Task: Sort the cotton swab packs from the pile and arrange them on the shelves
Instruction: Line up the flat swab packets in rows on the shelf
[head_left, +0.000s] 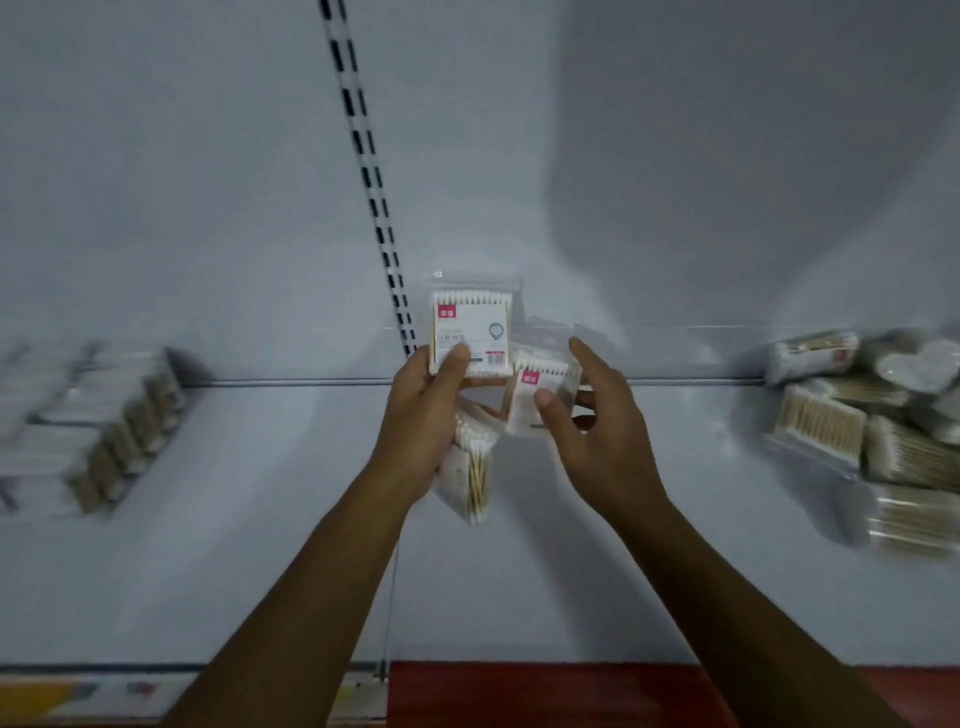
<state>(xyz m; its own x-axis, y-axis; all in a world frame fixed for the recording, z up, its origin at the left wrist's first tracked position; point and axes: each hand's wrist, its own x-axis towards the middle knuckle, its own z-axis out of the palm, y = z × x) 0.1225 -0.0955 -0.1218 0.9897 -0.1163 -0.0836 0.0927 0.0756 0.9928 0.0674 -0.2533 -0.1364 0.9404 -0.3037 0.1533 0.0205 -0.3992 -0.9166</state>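
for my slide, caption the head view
Left hand and right hand hold swab packs over the shelf.

Both forearms reach forward, the left hand (422, 415) curled in a grip, the right hand (587, 415) pinching with thumb and fingers.

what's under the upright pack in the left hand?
Below the upright pack, the left hand also grips a second pack hanging edge-on, swab tips showing. Its label is hidden by the palm.
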